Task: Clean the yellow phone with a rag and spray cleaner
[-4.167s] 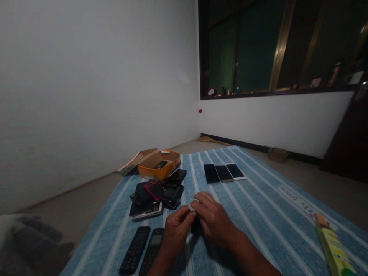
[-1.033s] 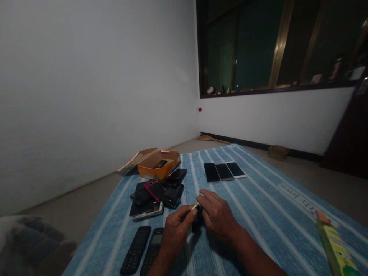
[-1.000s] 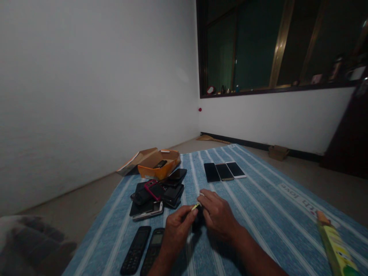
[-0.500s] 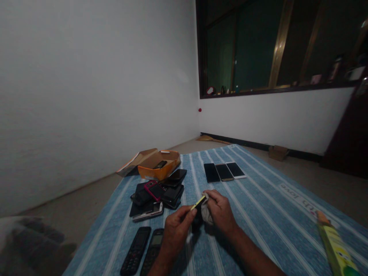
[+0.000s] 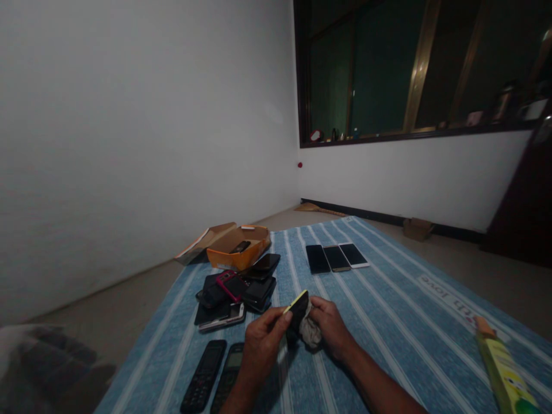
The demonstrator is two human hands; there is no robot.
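Observation:
My left hand (image 5: 266, 340) is closed on the lower end of a phone (image 5: 298, 306) with a bright yellow-green edge, held tilted above the table. In my right hand (image 5: 330, 325) is a crumpled grey cloth (image 5: 310, 332), pressed near the phone's dark face. Part of that face is hidden by the cloth and the fingers. Beside my left wrist lie two black keypad phones (image 5: 204, 374), one partly covered by the forearm. A heap of mixed phones (image 5: 236, 292), one with a pink frame, is just beyond my left hand.
An open orange box (image 5: 235, 255) with a phone inside stands behind the heap. Three smartphones (image 5: 337, 258) lie in a row farther back. A yellow tube-shaped package (image 5: 504, 368) rests at the right on the blue striped tablecloth (image 5: 388, 322). White walls rise beyond.
My right hand and the cloth have moved slightly down along the phone. The phone is turned so more of its dark face shows.

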